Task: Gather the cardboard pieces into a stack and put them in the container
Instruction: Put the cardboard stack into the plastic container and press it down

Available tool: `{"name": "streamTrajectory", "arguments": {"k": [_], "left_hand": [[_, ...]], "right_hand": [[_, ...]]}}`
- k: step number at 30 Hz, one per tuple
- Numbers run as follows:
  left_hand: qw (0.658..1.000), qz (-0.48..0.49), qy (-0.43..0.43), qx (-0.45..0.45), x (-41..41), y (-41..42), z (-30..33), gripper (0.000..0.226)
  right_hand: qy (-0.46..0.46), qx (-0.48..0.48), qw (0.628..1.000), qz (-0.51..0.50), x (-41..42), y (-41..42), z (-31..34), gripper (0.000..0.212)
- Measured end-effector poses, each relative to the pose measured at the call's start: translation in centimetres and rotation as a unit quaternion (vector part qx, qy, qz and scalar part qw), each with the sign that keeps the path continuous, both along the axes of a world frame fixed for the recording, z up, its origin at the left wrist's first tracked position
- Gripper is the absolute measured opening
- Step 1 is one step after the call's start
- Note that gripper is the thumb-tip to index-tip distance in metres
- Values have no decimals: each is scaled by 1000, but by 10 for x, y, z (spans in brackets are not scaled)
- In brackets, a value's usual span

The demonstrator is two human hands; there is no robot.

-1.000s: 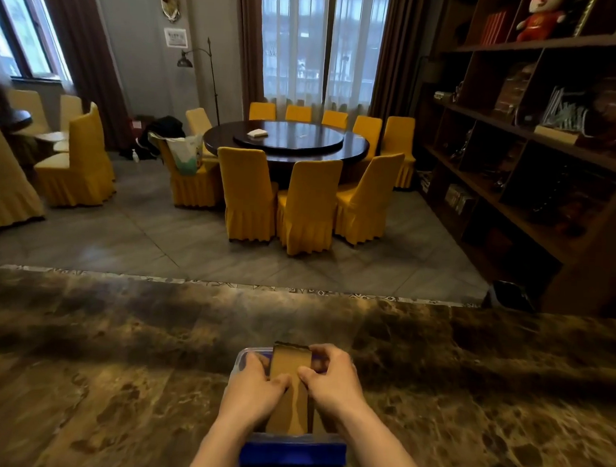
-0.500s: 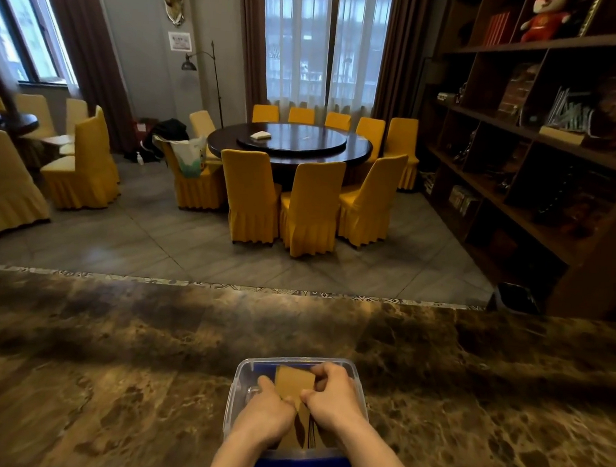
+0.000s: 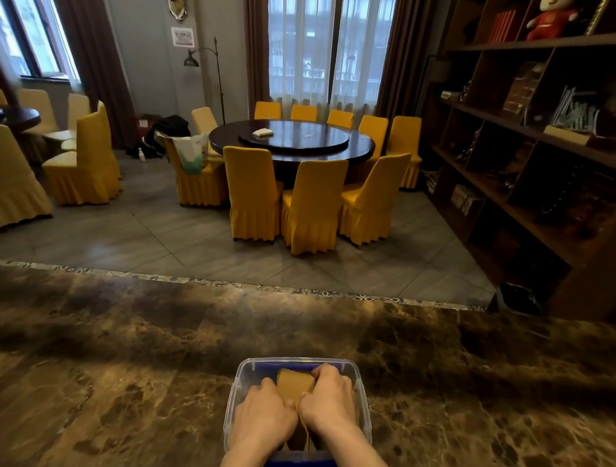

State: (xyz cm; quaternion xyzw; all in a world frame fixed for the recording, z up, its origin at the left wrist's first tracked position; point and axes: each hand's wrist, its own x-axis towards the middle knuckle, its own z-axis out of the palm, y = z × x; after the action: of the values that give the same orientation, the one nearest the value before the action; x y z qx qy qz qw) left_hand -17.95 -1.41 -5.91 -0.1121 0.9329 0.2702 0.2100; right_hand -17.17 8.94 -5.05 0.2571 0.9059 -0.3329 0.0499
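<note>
A clear plastic container [image 3: 244, 370] with a blue base stands on the brown marble counter near its front edge. Inside it a tan stack of cardboard pieces [image 3: 294, 384] lies tilted, its far end showing between my hands. My left hand [image 3: 264, 416] grips the stack's left side and my right hand [image 3: 328, 400] grips its right side, both down within the container's walls. The lower part of the stack is hidden under my hands.
The marble counter [image 3: 111, 365] stretches wide to both sides of the container. Beyond its far edge lie a tiled floor, a round dark table [image 3: 294, 142] ringed by yellow chairs, and dark wooden shelves [image 3: 542, 146] on the right.
My hands have pushed the cardboard stack lower into the container. The stack stood higher above the rim before; now only its far end shows.
</note>
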Motion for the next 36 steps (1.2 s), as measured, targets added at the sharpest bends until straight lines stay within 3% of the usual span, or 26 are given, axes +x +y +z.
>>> {"name": "streamTrajectory", "arguments": {"k": [10, 18, 21, 23, 28, 36], "left_hand": [[1000, 16, 19, 4, 4, 1, 2, 47], [999, -2, 51, -17, 7, 5, 5, 37], [994, -7, 100, -33, 13, 7, 6, 61], [986, -18, 162, -32, 19, 8, 7, 67], [973, -40, 227, -26, 23, 6, 7, 41], [982, 17, 189, -14, 17, 2, 8, 41]], "right_hand": [[71, -2, 997, -43, 10, -5, -7, 43], [56, -14, 998, -38, 9, -1, -10, 15], [63, -6, 997, -35, 8, -1, -12, 37], [61, -14, 998, -26, 8, 0, -11, 38], [66, -2, 998, -18, 11, 0, -10, 28], [42, -55, 998, 13, 8, 16, -17, 43]]}}
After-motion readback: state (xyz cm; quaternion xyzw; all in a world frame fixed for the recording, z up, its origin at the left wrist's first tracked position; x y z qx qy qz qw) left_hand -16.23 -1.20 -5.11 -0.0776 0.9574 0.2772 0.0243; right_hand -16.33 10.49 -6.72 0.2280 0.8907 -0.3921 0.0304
